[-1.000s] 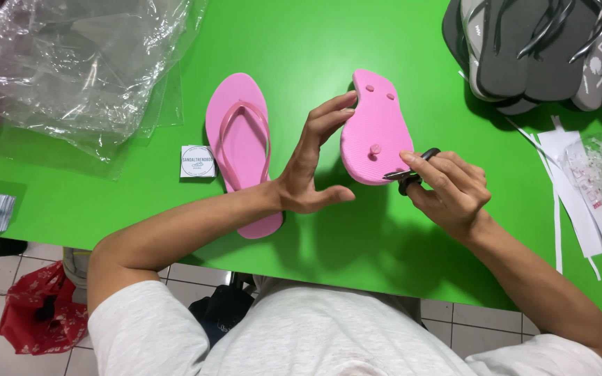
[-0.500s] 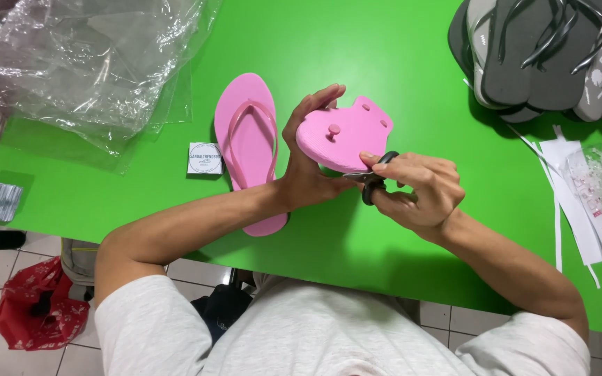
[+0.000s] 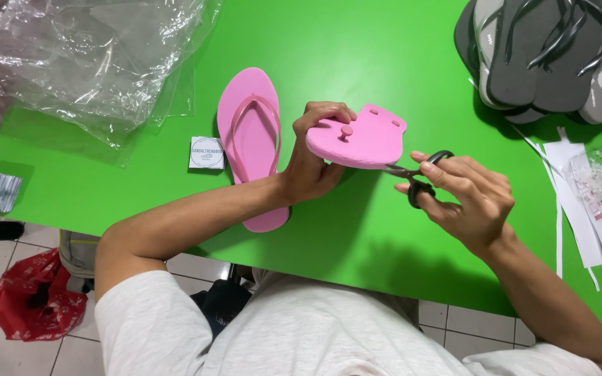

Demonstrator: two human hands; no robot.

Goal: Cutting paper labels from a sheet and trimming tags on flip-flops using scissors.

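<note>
Matt foam sandal (image 3: 364, 143); glossy plastic sheeting (image 3: 85, 63)

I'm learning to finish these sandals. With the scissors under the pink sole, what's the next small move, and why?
Probably close the scissors in the right hand: their blades already sit at the underside of the pink sole, which the left hand holds steady.

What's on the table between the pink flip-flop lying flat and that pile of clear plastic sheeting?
In the head view, one small white square card lies on the green table, just left of the flat pink flip-flop. Between the card and the plastic sheeting the table is bare.
</note>
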